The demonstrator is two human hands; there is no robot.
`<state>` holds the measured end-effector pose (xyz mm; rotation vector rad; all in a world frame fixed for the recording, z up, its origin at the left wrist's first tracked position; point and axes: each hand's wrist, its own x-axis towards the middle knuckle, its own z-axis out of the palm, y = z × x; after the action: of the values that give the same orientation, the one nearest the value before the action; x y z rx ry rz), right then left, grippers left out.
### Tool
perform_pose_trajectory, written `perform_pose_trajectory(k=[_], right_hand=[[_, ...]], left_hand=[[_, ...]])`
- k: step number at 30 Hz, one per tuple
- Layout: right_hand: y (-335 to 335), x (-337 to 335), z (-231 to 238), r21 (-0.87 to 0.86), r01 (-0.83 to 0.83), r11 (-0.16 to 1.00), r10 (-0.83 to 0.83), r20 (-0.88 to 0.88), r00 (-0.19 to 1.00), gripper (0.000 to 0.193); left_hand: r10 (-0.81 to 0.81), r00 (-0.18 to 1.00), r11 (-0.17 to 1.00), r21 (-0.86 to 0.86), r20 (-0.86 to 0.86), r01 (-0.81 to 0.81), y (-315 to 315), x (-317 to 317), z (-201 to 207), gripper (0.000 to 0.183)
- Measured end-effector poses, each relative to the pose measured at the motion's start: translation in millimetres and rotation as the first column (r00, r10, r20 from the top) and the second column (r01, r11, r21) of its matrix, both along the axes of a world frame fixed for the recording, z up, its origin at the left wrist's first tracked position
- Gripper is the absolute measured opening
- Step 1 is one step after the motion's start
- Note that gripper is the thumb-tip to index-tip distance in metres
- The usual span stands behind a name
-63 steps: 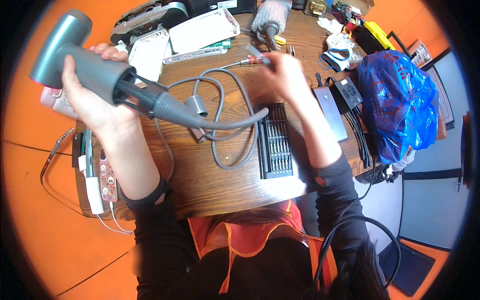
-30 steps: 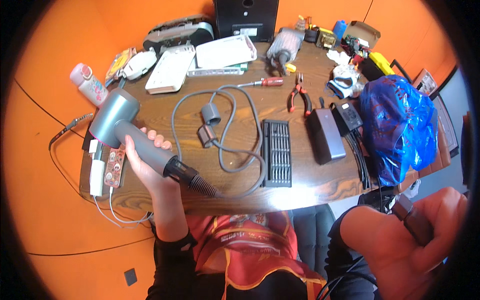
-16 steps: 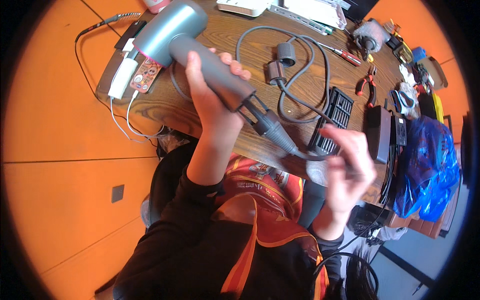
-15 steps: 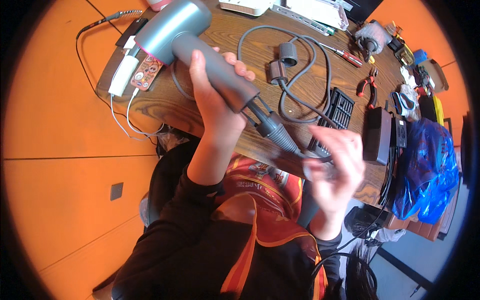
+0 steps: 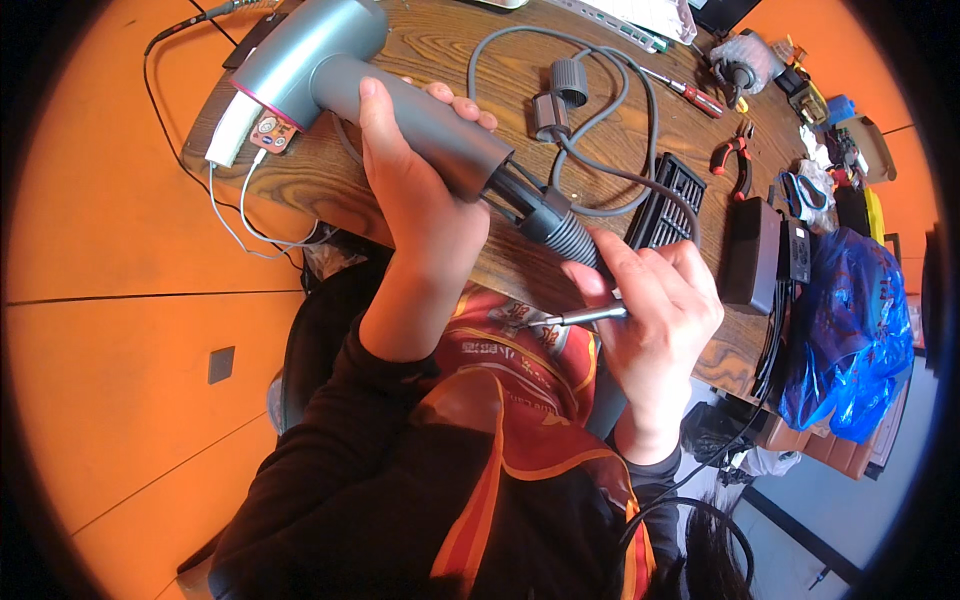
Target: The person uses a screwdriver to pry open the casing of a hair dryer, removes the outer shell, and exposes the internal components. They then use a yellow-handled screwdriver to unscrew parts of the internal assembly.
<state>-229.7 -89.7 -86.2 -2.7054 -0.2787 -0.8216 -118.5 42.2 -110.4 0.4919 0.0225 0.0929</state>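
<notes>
I see the hair dryer [image 5: 440,145], grey with a pinkish rim, slanting from the upper left of the frame toward the centre. Its ribbed cord sleeve [image 5: 572,240] stands out from the handle's end, dark inner parts exposed between. Just below the sleeve, I make out a slim silver screwdriver [image 5: 590,315], nearly level, its tip pointing left.

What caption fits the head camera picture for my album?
Left hand holds a grey hair dryer; right hand, a slim metal tool.

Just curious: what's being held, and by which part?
Left hand: hair dryer, by its handle. Right hand: slim metal tool, by its rear end; fingers touching cable sleeve.
</notes>
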Motion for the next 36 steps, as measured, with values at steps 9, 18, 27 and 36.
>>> perform_pose_trajectory(k=[9, 18, 27, 36], right_hand=[[-6.5, -4.0, 15.6, 0.848, 0.076, 0.524, 0.128, -0.167, 0.978, 0.012], [-18.5, 13.2, 19.4, 0.905, -0.027, 0.425, 0.079, -0.007, 0.997, 0.023], [-48.4, -16.1, 5.6, 0.937, 0.020, 0.349, -0.076, 0.007, 0.997, 0.024], [-47.9, -28.9, -5.1, 0.977, -0.133, 0.167, 0.068, 0.123, 0.990, 0.043]], left_hand=[[-0.507, 0.675, 0.860, 0.259, 0.535, 0.441, -6.0, -4.6, 6.2, 0.061], [-0.433, 0.804, 0.876, 0.402, 0.408, 0.268, -22.9, 1.5, 33.4, 0.056], [-0.437, 0.716, 0.880, 0.424, 0.544, 0.214, -26.7, -1.8, 29.1, 0.065], [-0.398, 0.624, 0.902, 0.412, 0.673, 0.131, -31.3, -7.3, 18.5, 0.058]])
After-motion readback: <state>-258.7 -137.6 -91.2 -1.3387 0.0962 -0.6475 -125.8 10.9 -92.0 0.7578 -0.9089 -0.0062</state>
